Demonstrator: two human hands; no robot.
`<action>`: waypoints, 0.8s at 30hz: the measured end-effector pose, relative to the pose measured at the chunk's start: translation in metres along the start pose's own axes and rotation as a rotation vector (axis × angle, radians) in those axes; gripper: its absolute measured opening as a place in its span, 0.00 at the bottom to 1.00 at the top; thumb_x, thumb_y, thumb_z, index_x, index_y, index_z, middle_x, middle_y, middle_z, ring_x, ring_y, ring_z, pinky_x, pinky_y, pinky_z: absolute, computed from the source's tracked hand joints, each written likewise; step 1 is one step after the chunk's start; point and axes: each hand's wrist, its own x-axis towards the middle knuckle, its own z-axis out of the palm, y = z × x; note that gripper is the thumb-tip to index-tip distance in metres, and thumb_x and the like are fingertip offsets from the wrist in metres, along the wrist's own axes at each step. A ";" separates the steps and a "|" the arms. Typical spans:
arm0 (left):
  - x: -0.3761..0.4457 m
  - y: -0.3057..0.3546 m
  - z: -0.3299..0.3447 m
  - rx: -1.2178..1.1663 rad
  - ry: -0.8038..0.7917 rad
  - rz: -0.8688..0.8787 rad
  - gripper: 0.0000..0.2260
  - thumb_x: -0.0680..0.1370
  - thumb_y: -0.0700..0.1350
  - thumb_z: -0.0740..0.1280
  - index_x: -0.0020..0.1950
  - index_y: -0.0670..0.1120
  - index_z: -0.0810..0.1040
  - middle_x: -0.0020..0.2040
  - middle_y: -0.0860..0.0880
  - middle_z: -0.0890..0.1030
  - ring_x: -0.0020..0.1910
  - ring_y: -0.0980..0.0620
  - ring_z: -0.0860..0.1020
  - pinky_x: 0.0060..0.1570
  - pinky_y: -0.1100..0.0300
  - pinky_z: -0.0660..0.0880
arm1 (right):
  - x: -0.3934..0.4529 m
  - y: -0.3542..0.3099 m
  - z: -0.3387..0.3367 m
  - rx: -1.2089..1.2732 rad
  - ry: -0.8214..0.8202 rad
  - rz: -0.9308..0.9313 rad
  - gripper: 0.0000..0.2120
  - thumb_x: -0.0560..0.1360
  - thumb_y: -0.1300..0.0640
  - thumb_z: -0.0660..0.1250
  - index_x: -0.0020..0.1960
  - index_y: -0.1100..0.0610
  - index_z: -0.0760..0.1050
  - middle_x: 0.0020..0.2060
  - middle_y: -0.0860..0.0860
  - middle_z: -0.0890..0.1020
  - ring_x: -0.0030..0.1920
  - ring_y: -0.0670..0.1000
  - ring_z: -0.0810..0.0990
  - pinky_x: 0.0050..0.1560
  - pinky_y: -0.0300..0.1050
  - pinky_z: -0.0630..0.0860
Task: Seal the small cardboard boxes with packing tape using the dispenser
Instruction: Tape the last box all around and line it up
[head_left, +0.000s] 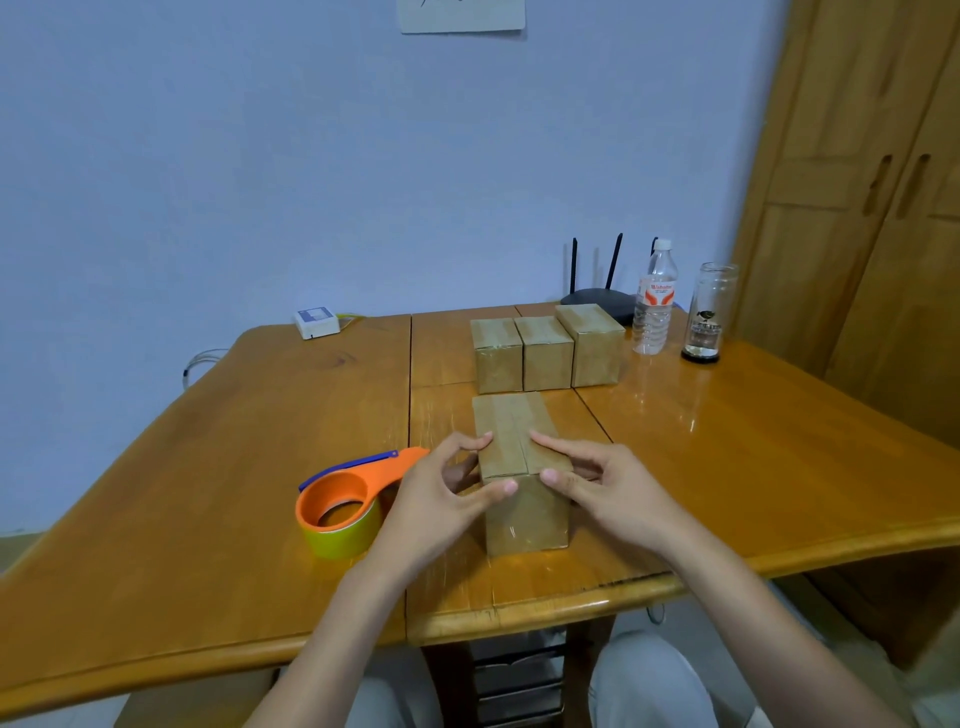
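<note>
Wooden table (208, 467) | box (519, 467) pinched between left hand (441, 493), right hand (608, 488) fingers

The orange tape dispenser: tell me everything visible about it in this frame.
The orange plastic tape dispenser lies on the glossy wooden table, left of the brown cardboard box that both hands touch. Its round hub sits in a yellowish roll of packing tape, and its handle, edged with a blue strip, points toward the box. The left hand overlaps the handle's tip; contact is unclear. No hand grips it.
</note>
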 end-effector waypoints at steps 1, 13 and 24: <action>-0.001 0.000 0.000 0.015 0.002 0.001 0.29 0.66 0.58 0.79 0.65 0.58 0.75 0.59 0.54 0.83 0.58 0.57 0.81 0.55 0.58 0.81 | 0.001 0.001 0.002 0.002 -0.004 0.007 0.28 0.69 0.40 0.75 0.68 0.34 0.74 0.71 0.44 0.74 0.69 0.45 0.74 0.69 0.49 0.75; 0.001 0.002 -0.010 -0.012 -0.109 -0.010 0.22 0.74 0.55 0.72 0.67 0.58 0.75 0.60 0.54 0.83 0.59 0.53 0.82 0.55 0.51 0.81 | 0.000 -0.005 -0.011 -0.081 -0.127 0.021 0.26 0.79 0.53 0.69 0.74 0.39 0.69 0.72 0.40 0.70 0.68 0.41 0.73 0.61 0.31 0.74; 0.009 0.024 0.006 0.303 -0.068 0.067 0.11 0.81 0.44 0.67 0.61 0.56 0.78 0.49 0.52 0.85 0.45 0.56 0.83 0.43 0.63 0.81 | 0.023 -0.082 -0.004 -0.937 -0.384 0.480 0.55 0.73 0.24 0.48 0.81 0.64 0.39 0.78 0.62 0.62 0.76 0.61 0.63 0.74 0.55 0.64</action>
